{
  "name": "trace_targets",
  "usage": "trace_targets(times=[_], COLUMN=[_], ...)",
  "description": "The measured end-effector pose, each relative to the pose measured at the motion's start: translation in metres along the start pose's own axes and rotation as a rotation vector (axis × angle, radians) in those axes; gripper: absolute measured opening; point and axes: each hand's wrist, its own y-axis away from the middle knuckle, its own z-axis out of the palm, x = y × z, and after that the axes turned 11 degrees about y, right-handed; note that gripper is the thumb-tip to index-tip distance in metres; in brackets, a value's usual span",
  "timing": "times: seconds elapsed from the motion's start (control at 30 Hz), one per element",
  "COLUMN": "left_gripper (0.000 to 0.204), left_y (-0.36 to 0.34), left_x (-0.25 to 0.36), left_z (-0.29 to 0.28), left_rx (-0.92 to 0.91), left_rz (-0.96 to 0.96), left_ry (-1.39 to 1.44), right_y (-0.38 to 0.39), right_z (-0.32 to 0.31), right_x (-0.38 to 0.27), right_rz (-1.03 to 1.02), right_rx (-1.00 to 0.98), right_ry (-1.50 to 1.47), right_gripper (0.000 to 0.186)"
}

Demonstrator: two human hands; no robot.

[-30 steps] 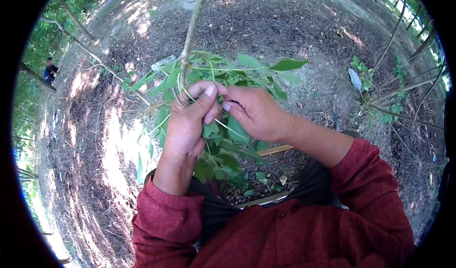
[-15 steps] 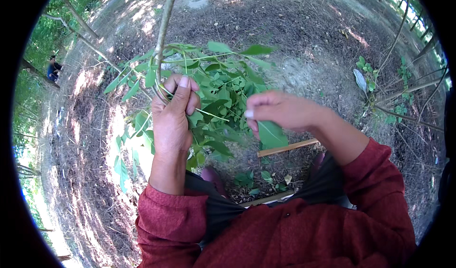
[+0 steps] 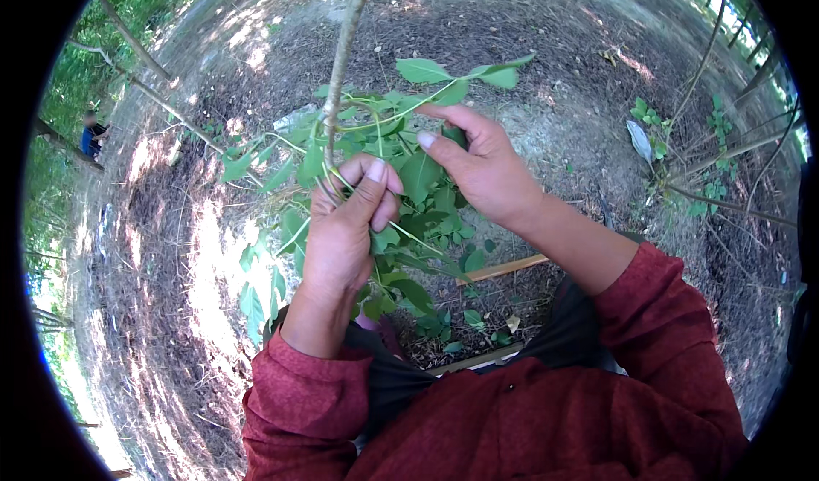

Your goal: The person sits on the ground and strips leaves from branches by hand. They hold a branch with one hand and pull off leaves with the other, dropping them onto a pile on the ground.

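Observation:
A slender grey branch (image 3: 345,55) runs down into a bunch of green leaves and pale green shoots (image 3: 420,174). My left hand (image 3: 341,242) grips the stems at the branch's lower end, its thumb uppermost. Up and to the right of it, my right hand (image 3: 495,178) reaches into the foliage, thumb and forefinger apart around the leaves and the other fingertips partly hidden. Below the leaves lies a light wooden strip (image 3: 503,268).
A person in blue (image 3: 90,140) is at the far left beside trees. A leaning thin trunk (image 3: 153,97) stands left. Bare stems (image 3: 734,208) and a pale bag-like object (image 3: 640,144) are at right. Dry, sun-dappled ground surrounds my legs.
My right hand left my left hand, moved right and down with a leaf, and is now higher among the leaves. The branch swayed left and back. My left hand kept its grip.

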Motion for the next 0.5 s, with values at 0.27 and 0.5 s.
trace_targets(times=[0.27, 0.5], left_gripper=[0.025, 0.024], left_y=[0.001, 0.001], left_x=[0.004, 0.007], left_z=[-0.004, -0.004], left_rx=[0.031, 0.024], left_rz=[0.027, 0.039], left_ry=[-0.01, -0.071], right_y=[-0.019, -0.021], right_z=[-0.02, -0.037], right_x=[0.025, 0.011], right_rz=[0.34, 0.28], right_rx=[-0.053, -0.373], right_ry=[-0.291, -0.914], right_gripper=[0.014, 0.024])
